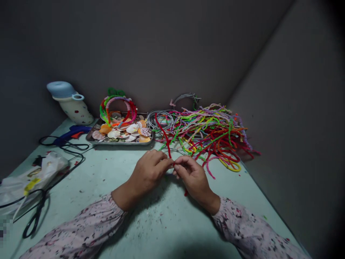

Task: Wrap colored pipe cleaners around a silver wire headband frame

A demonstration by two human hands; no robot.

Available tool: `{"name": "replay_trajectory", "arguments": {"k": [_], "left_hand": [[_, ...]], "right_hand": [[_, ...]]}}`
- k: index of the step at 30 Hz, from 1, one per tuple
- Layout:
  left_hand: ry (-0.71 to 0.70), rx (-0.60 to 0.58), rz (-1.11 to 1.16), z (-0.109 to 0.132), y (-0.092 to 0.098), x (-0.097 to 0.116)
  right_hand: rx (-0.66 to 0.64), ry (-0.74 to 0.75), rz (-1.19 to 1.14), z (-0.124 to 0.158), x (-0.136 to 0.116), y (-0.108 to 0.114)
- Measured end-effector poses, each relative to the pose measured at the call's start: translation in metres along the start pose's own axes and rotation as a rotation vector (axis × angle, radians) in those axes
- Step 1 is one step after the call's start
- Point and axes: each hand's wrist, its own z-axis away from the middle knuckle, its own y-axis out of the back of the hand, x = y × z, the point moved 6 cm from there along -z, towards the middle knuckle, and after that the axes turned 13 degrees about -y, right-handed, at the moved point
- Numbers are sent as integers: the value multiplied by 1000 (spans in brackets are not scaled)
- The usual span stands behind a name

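My left hand [149,172] and my right hand [192,176] meet over the middle of the pale green table [113,172], fingertips pinched together. Between them runs a red pipe cleaner [164,136] that rises up and back toward the pile. A short red end shows below my right hand. A thin grey wire hoop [179,150] seems to lie just behind the fingers. Both hands are closed on the red pipe cleaner.
A heap of coloured pipe cleaners [212,131] lies at the back right, grey wire rings [161,119] beside it. A metal tray [93,139] holds shells and wrapped hoops [118,108]. A blue glue gun [71,133], cable, scissors [35,217], plastic bag [29,178] and a spotted jug [71,102] sit on the left.
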Motion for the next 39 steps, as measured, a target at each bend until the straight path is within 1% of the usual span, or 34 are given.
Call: {"name": "replay_trajectory", "arguments": {"k": [4,8,14,18,21,23,29,35,37,39], "left_hand": [[-3,-12,-19,-1,0,0],[24,-26,3,-3,-1,0],[127,-46,124,-4,-5,-1],[228,-97,226,-3,-6,-2],[316,-147,302,-2,-5,-3],[353,-152,339,-3,-3,-3],[424,-81,363,-3,-1,-4],[556,7,445,-2,-3,5],[555,37,462,-2,-3,9],[508,76,426,-4,0,12]], "right_hand": [[10,42,29,2,-1,1],[59,133,150,5,-4,2],[160,355,350,14,-18,2],[196,407,475,16,-19,1],[208,482,535,18,-20,0],[210,531,550,19,-21,-1],[236,533,562,19,-22,-1],[279,614,591,24,-27,-2],[293,638,602,26,-28,-2],[309,652,608,26,-30,-1]]}}
